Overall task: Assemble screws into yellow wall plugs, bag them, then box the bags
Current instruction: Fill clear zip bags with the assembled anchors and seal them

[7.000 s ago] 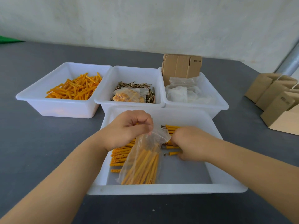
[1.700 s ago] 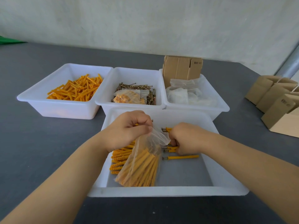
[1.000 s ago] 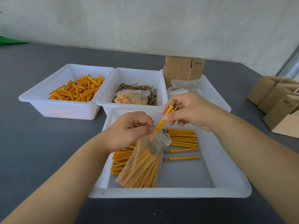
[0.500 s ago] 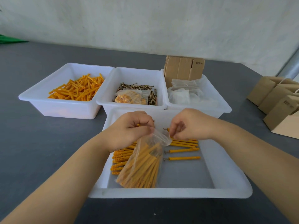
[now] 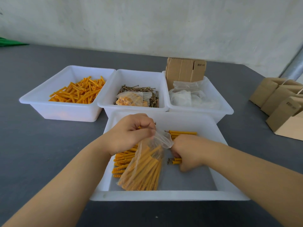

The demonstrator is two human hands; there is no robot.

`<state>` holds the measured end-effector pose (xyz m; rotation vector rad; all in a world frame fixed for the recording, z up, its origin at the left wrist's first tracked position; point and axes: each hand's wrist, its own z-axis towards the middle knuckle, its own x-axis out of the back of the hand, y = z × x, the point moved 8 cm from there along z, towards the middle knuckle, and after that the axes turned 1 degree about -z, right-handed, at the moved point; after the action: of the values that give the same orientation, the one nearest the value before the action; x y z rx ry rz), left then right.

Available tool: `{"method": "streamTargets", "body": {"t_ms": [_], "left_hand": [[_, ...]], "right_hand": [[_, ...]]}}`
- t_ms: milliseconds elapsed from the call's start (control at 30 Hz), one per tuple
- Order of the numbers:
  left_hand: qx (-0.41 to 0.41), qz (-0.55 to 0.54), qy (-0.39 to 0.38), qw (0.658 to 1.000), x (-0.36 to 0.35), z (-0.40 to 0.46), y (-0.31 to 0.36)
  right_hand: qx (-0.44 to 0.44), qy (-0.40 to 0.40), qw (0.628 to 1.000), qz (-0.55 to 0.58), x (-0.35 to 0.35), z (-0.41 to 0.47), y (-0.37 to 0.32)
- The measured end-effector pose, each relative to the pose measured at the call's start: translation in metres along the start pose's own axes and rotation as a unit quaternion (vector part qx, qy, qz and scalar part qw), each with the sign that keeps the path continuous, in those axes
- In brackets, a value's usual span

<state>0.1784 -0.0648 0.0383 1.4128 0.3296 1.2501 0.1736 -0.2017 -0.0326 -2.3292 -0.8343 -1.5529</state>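
In the near white tray my left hand pinches the mouth of a clear plastic bag that hangs down, partly filled with yellow plugs carrying screws. More assembled plugs lie under and left of the bag. My right hand is down on the tray floor to the bag's right, fingers curled round loose assembled plugs; several others lie beyond it.
Behind stand three white bins: bare yellow plugs on the left, screws with a filled bag in the middle, empty bags and flat cardboard on the right. Folded boxes sit far right.
My right hand carried plugs up to the bag's mouth, left them in the bag, then dropped back to the tray floor onto the loose plugs. My left hand kept holding the bag.
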Motion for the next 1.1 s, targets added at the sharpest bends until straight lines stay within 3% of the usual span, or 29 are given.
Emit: {"method": "streamTargets", "body": {"t_ms": [100, 200, 400, 467, 633, 700, 833, 1000, 1100], "left_hand": [[0.002, 0.000, 0.002, 1.000, 0.001, 0.000, -0.001], [0.007, -0.008, 0.003, 1.000, 0.000, 0.000, -0.001], [0.010, -0.001, 0.001, 1.000, 0.000, 0.001, -0.003], [0.013, -0.008, 0.001, 1.000, 0.000, 0.001, -0.003], [0.017, -0.006, 0.003, 1.000, 0.000, 0.001, -0.005], [0.018, -0.003, 0.003, 1.000, 0.001, 0.001, -0.005], [0.021, -0.004, 0.004, 1.000, 0.000, 0.001, -0.004], [0.019, -0.013, 0.008, 1.000, 0.000, 0.000, -0.002], [0.019, -0.012, 0.016, 1.000, 0.001, 0.000, -0.002]], "right_hand": [[-0.021, 0.021, 0.999, 0.022, 0.007, -0.001, 0.008], [-0.060, 0.062, 0.990, 0.112, 0.023, -0.007, 0.028], [-0.111, 0.125, 0.917, 0.363, 0.045, -0.023, 0.065], [-0.120, 0.165, 0.881, 0.427, 0.054, -0.028, 0.075], [-0.074, 0.253, 0.713, 0.650, 0.076, -0.034, 0.082], [-0.035, 0.236, 0.685, 0.688, 0.080, -0.028, 0.071], [-0.001, 0.171, 0.725, 0.667, 0.076, -0.011, 0.036], [0.052, 0.010, 0.832, 0.552, 0.058, -0.002, -0.008], [0.027, 0.040, 0.833, 0.551, 0.059, -0.001, 0.003]]}}
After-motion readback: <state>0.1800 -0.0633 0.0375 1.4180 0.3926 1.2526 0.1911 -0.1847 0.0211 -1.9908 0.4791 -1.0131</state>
